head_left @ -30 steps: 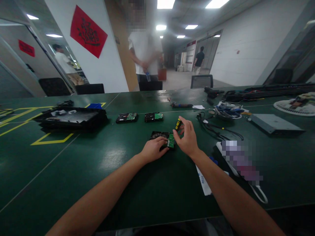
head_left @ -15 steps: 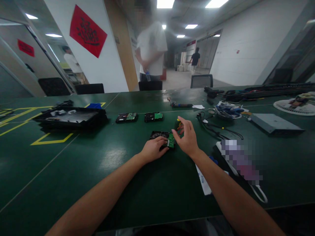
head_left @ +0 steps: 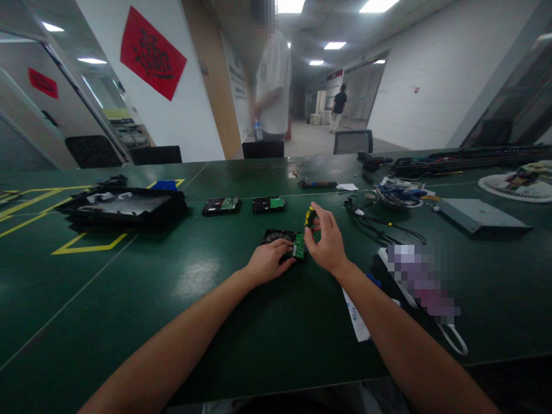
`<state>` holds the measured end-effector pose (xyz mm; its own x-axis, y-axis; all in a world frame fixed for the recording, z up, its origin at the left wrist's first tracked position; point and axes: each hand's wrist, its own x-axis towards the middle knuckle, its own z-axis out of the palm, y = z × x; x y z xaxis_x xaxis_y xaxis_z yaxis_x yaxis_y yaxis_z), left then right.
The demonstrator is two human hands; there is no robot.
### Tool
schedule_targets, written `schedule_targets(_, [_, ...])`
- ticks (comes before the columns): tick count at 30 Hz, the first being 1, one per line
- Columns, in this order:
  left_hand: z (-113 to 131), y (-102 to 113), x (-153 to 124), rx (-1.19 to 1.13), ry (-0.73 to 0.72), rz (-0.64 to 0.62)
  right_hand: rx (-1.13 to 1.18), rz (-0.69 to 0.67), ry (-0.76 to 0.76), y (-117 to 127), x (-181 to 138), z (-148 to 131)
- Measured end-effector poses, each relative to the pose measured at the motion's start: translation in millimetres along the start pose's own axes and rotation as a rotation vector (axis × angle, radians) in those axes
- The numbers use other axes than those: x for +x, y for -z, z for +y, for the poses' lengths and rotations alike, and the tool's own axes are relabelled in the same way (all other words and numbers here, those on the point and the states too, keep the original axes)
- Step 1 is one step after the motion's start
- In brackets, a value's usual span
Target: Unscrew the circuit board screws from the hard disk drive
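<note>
A black hard drive (head_left: 276, 237) with a green circuit board lies on the green table (head_left: 181, 287) in front of me. My left hand (head_left: 268, 262) rests on its near edge with the fingers curled over it. My right hand (head_left: 328, 241) is closed round a yellow-and-black screwdriver (head_left: 309, 217), held upright over the drive's right end by the circuit board.
Two more hard drives (head_left: 222, 205) (head_left: 269, 204) lie further back. A black tray (head_left: 125, 206) sits at the left. Cables (head_left: 379, 221), a grey box (head_left: 478, 214) and tools lie at the right. A person in white (head_left: 272, 86) stands beyond the table's far edge.
My right hand has shifted its grip slightly on the screwdriver. The person in white beyond the table has walked to the right and turned away. My left hand has stayed put.
</note>
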<state>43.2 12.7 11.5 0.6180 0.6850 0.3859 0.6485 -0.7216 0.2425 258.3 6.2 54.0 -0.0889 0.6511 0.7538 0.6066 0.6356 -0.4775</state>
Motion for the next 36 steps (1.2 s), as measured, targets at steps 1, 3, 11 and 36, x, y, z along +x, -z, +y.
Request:
schedule_targets(1, [0.5,0.4,0.1,-0.001,-0.001,-0.001,0.000,0.001,-0.003,-0.2,-0.1,0.1])
schedule_targets(3, [1.1,1.1,0.1,-0.003,0.000,0.002,-0.002,0.016,-0.011,-0.6,-0.4,0.6])
schedule_targets(11, [1.4,1.0,0.3,0.009,0.003,0.000,0.001,0.013,-0.002,-0.7,-0.7,0.4])
schedule_targets(36, [-0.5,0.5,-0.9,0.012,-0.011,-0.001,0.010,0.020,-0.006,-1.1,-0.6,1.1])
